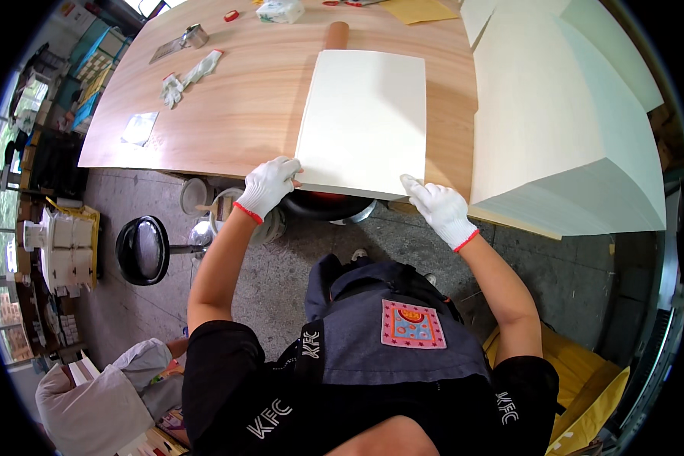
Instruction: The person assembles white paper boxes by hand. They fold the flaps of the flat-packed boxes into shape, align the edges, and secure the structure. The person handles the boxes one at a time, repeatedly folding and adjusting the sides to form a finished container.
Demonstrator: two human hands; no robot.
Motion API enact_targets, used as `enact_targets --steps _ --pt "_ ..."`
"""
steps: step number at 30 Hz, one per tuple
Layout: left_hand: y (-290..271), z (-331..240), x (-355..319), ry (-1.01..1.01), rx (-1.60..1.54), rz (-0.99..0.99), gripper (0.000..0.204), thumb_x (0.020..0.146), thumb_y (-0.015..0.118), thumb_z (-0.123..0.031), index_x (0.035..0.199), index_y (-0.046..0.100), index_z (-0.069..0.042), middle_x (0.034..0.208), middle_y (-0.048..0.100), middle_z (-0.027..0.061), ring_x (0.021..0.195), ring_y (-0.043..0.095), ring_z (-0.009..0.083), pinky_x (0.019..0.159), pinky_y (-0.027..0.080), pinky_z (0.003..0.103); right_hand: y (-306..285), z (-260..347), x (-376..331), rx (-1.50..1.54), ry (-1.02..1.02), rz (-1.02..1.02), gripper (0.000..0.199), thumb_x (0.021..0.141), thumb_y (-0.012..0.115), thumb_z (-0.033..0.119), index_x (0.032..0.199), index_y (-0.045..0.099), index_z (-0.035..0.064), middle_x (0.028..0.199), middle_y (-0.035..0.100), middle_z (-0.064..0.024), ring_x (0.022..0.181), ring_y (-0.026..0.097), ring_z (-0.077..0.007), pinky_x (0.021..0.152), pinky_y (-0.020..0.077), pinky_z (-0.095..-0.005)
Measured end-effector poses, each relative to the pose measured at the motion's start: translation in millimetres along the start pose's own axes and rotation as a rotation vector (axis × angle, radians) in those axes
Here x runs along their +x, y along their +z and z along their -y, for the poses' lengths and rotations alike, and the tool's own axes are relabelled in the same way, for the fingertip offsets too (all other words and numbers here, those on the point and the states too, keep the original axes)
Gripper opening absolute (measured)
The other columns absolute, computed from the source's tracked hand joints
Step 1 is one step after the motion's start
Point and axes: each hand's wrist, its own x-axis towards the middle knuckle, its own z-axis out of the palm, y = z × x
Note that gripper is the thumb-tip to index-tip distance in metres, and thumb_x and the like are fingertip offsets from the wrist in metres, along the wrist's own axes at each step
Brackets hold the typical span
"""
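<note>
Cream sheets: a flat stack of cream paper sheets (365,121) lies on the wooden desk (243,99), its near end at the desk's near edge, just in front of you.
Left hand: your gloved left hand (268,186) grips the stack's near left corner, fingers curled over the top.
Right hand: your gloved right hand (439,207) is at the stack's near right corner, forefinger stretched along the near edge, the other fingers loosely bent; whether it pinches the sheets I cannot tell.
Far end: a brown cardboard tube (337,34) pokes out from behind the stack's far end.
Right side: a much larger pile of cream sheets (555,129) fills the desk's right side, just beside your stack.
Left side: a pair of white gloves (188,77) lies well apart, toward the desk's far left corner.
Below: a black stool (143,249) stands on the floor off the desk's near left edge.
</note>
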Motion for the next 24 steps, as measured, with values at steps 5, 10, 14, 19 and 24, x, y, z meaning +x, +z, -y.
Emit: enact_targets --steps 5,10,14,19,24 --pt "4 -9 -2 -0.05 0.046 -0.012 0.02 0.089 0.069 -0.021 0.108 0.066 -0.014 0.105 0.068 0.0096 0.101 0.067 0.0342 0.081 0.053 0.047 -1 4 -2 0.025 0.01 -0.037 0.053 0.092 0.069 0.028 0.143 0.056 0.0272 0.075 0.055 -0.0021 0.066 0.06 -0.0214 0.06 0.0513 -0.0372" --pt "21 1 4 0.096 0.106 -0.102 0.021 0.086 0.069 -0.022 0.106 0.066 -0.013 0.105 0.068 0.0129 0.101 0.067 0.036 0.083 0.053 0.048 4 9 -11 0.024 0.005 -0.185 0.051 0.088 0.07 0.026 0.137 0.06 0.0206 0.073 0.053 -0.002 0.065 0.059 -0.0206 0.055 0.047 -0.0374" --pt "-11 -11 16 0.081 0.331 0.188 0.036 0.081 0.073 -0.032 0.111 0.067 -0.014 0.107 0.071 0.0177 0.102 0.067 0.038 0.082 0.053 0.051 -14 14 -5 0.045 0.057 0.0 0.055 0.089 0.067 0.036 0.141 0.055 0.0208 0.077 0.066 -0.0083 0.071 0.069 -0.0255 0.06 0.0529 -0.0401" --pt "-91 -61 46 0.173 0.142 0.032 0.056 0.08 0.08 -0.039 0.13 0.067 -0.017 0.12 0.071 0.013 0.113 0.067 0.0317 0.093 0.052 0.045 -127 -5 -24 0.18 0.007 -0.138 0.059 0.096 0.062 0.046 0.146 0.052 0.0171 0.086 0.063 -0.0096 0.077 0.066 -0.0304 0.07 0.0541 -0.0423" --pt "-187 -249 32 0.728 -0.101 -0.483 0.045 0.081 0.081 -0.014 0.124 0.07 -0.011 0.116 0.072 0.0125 0.11 0.068 0.0295 0.092 0.054 0.034 -275 -89 -97 -0.196 0.119 -0.866 0.043 0.09 0.072 0.029 0.129 0.067 0.0116 0.089 0.069 -0.0066 0.078 0.066 -0.024 0.066 0.0538 -0.0358"
